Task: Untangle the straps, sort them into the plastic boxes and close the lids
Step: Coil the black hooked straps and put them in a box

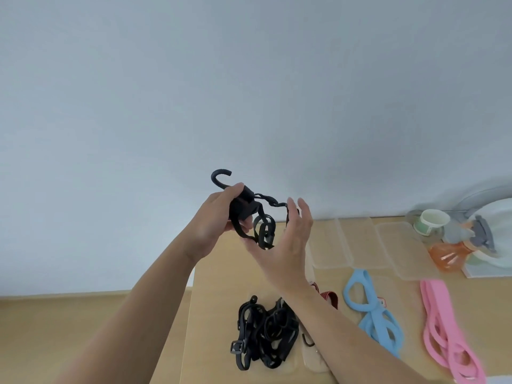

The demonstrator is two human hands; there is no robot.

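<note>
Raised above the table, my left hand [219, 217] grips a black strap with a hook [243, 209]; the hook curls up past my fingers. My right hand [288, 239] is beside it with straight fingers, its thumb under the strap's hanging loops and a strand by the fingertips. A pile of black straps [263, 336] lies on the wooden table [216, 300] below. To the right lie a red striped strap [329, 297], blue straps [374, 314] and pink straps [448, 328]. Clear plastic boxes [360, 245] sit at the table's back.
At the back right stand a paper cup [432, 220], an orange plastic item [448, 253] and a white round object [496, 231]. A pale wall fills the upper view. A lower wooden surface [83, 328] lies to the left of the table.
</note>
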